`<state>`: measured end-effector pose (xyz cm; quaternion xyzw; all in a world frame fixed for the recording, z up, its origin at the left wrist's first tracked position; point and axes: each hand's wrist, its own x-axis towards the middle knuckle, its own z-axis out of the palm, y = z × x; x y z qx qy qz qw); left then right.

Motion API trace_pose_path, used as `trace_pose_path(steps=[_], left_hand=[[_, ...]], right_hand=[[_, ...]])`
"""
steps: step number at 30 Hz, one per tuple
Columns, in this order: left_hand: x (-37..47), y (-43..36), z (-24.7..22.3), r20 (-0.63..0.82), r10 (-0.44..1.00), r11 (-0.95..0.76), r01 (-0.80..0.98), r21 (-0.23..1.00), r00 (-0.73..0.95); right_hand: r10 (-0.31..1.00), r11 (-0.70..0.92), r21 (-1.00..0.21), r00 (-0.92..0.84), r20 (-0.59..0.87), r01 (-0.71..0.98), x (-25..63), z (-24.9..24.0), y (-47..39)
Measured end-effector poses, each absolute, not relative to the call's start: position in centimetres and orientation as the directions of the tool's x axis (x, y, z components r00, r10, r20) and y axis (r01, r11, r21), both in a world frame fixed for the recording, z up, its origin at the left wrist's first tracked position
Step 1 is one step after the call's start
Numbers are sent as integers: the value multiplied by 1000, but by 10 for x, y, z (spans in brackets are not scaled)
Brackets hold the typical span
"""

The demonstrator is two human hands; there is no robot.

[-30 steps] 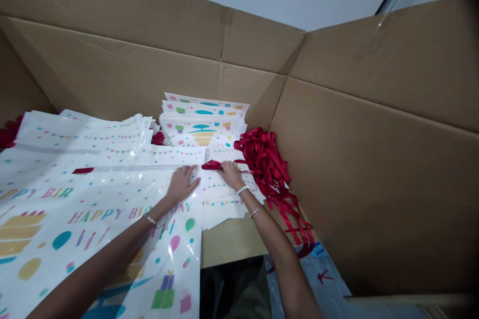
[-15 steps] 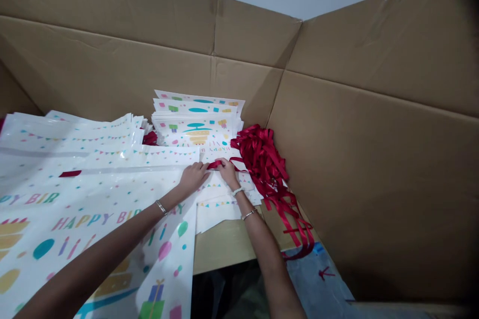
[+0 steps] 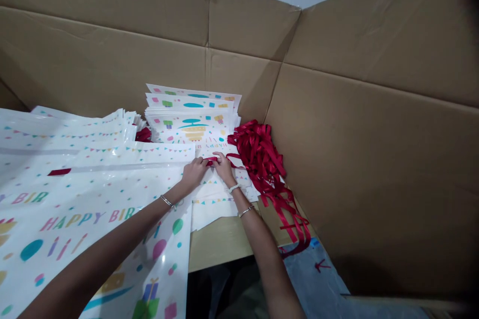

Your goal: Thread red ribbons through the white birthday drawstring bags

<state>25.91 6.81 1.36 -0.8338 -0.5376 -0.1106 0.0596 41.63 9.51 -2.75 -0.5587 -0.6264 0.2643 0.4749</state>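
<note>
A red ribbon [image 3: 211, 160] runs between my two hands at the right edge of a large white printed "Happy Birthday" sheet [image 3: 149, 189]. My left hand [image 3: 193, 174] is closed on the ribbon's left part, by the sheet's top right corner. Close beside it, my right hand [image 3: 223, 168] pinches the same ribbon, with a length trailing off to the right. At the sheet's left, a short red ribbon end [image 3: 59, 172] shows along the clear strip near its top. A tangled heap of red ribbons [image 3: 258, 147] lies just right of my right hand.
Folded printed sheets [image 3: 194, 114] stand stacked behind my hands. Tall cardboard walls [image 3: 130, 57] enclose the back and the right [image 3: 366, 159]. Loose ribbons hang over the tan table's [image 3: 217, 244] right edge. A grey surface with a red arrow mark [image 3: 322, 265] lies lower right.
The camera view has shifted slightly, so everything sits a little further left and higher. Both hands keep hold of the ribbon, now closer together.
</note>
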Motion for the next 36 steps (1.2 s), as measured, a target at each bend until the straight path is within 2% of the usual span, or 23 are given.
trace_pose_path(steps=[5,13,23,27,31,36], left_hand=[[259,75,4,299,850,-461,887,24,434],[260,66,12,254,841,-489,872,-20,477],[266,69,16,258,849,-461,885,-60,460],[269,68,27,254,908,-357,932,55,333],[250,67,42,222,954,-254,937,241,202],[198,73,36,46,988,-151,845,513,149]], right_hand=[[956,209,-893,108,271,399,415,-27,96],[960,125,-927,194,204,353,414,-24,97],[965,137,-959,183,185,246,411,-27,101],[963,147,-941,173,206,303,412,-29,101],[962,151,-924,164,220,352,413,-30,100],[965,144,-919,152,212,367,414,-29,98]])
